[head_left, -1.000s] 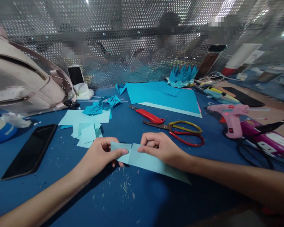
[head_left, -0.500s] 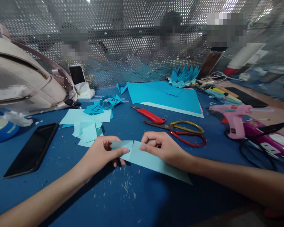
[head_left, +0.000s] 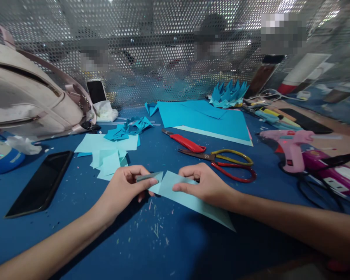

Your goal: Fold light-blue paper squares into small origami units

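A light blue strip of paper (head_left: pixel 189 200) is held between my two hands above the blue table. My left hand (head_left: pixel 131 184) pinches its short left end between thumb and fingers. My right hand (head_left: pixel 204 184) grips the longer part, thumb on top and fingers behind. Between the thumbs a gap opens from the top edge, and the two parts still meet near the lower edge. Just beyond my right hand lie scissors (head_left: pixel 233 158) with a yellow and a red handle, and a red utility knife (head_left: pixel 188 142). Small light blue paper pieces (head_left: pixel 109 163) lie beyond my left hand.
Blue sheets (head_left: pixel 204 116) and a folded paper crown-like piece (head_left: pixel 230 95) stand at the back before a perforated metal panel (head_left: pixel 163 70). A pink glue gun (head_left: pixel 294 149) and a power strip (head_left: pixel 332 171) are right. A phone (head_left: pixel 41 184) and a bag (head_left: pixel 32 93) are left.
The gap at the strip's top edge has widened. My left hand has tilted its end of the paper, and the hands are slightly farther apart.
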Demonstrator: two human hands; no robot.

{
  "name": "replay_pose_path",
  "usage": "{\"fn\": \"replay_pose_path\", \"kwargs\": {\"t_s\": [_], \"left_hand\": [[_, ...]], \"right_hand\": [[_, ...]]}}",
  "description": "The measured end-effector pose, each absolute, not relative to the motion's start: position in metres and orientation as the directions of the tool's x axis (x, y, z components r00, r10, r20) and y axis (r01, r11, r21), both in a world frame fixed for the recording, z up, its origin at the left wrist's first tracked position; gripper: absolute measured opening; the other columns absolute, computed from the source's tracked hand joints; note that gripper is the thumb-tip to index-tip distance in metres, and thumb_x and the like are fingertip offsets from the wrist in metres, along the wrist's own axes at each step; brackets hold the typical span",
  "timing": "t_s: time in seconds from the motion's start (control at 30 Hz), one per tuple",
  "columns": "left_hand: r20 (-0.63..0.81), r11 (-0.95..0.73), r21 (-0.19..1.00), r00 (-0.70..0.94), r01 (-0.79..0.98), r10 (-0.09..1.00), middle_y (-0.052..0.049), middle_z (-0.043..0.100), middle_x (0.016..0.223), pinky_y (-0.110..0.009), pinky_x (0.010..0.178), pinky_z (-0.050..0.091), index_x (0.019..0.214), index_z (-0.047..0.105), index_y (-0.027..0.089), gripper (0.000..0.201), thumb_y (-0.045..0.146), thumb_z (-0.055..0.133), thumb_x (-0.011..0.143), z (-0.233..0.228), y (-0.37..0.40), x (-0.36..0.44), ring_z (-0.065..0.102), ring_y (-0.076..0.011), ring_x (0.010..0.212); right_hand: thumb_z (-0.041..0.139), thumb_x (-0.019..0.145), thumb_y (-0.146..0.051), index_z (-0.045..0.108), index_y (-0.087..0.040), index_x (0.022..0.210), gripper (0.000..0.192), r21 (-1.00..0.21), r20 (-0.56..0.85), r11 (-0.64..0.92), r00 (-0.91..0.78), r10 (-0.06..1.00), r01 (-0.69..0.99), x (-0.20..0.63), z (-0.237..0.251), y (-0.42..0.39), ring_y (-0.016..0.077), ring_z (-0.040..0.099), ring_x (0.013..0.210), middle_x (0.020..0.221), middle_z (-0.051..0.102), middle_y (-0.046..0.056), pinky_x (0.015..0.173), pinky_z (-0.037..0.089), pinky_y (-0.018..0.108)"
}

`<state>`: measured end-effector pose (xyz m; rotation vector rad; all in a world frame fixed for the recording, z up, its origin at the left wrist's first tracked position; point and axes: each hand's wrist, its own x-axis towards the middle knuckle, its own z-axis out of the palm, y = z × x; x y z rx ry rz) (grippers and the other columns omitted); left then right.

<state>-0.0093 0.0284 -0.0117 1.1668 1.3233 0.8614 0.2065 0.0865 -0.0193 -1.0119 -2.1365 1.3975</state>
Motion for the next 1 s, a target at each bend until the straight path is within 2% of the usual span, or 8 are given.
{"fn": "replay_pose_path", "kwargs": {"t_s": [0.13, 0.33, 0.8, 1.0], "left_hand": [[-0.313, 0.283, 0.942, 0.165, 0.179, 0.935, 0.001, 0.065, 0.06, -0.02, 0.046, 0.035, 0.079, 0.067, 0.014, 0.024, 0.037, 0.074, 0.075, -0.0093, 0.0297, -0.0128, 0.048, -0.0077, 0.045], [-0.322, 0.303, 0.941, 0.121, 0.15, 0.939, 0.002, 0.061, 0.053, -0.02, 0.046, 0.033, 0.063, 0.06, 0.015, 0.026, 0.033, 0.077, 0.071, -0.0105, 0.0319, -0.0137, 0.048, -0.0073, 0.044], [-0.298, 0.282, 0.948, 0.096, 0.148, 0.95, 0.001, 0.062, 0.054, -0.021, 0.047, 0.034, 0.064, 0.06, 0.016, 0.028, 0.038, 0.076, 0.074, -0.0113, 0.0307, -0.0111, 0.047, -0.0077, 0.045], [-0.308, 0.278, 0.944, 0.177, 0.177, 0.935, 0.0, 0.065, 0.062, -0.02, 0.049, 0.038, 0.074, 0.068, 0.015, 0.022, 0.035, 0.076, 0.075, -0.0089, 0.0307, -0.016, 0.05, -0.0077, 0.049]], "right_hand": [[0.069, 0.077, -0.047, 0.05, -0.017, 0.059, 0.04, -0.901, -0.036, 0.263, -0.665, 0.746, 0.344, 0.207, -0.0195, 0.087, 0.0079, 0.035, 0.05, 0.054, 0.038, -0.005, 0.046, 0.023, 0.022], [0.066, 0.08, -0.044, 0.049, -0.017, 0.059, 0.038, -0.884, -0.015, 0.3, -0.663, 0.749, 0.358, 0.2079, -0.0218, 0.0872, 0.0084, 0.034, 0.052, 0.056, 0.036, -0.005, 0.047, 0.022, 0.022], [0.065, 0.08, -0.044, 0.042, -0.018, 0.057, 0.041, -0.874, 0.023, 0.329, -0.646, 0.763, 0.357, 0.2071, -0.0229, 0.0877, 0.009, 0.033, 0.055, 0.06, 0.033, -0.005, 0.048, 0.024, 0.022], [0.064, 0.082, -0.043, 0.052, -0.017, 0.065, 0.034, -0.893, 0.013, 0.306, -0.662, 0.749, 0.329, 0.2079, -0.0211, 0.0877, 0.0108, 0.042, 0.06, 0.065, 0.044, -0.003, 0.052, 0.031, 0.022]]}}
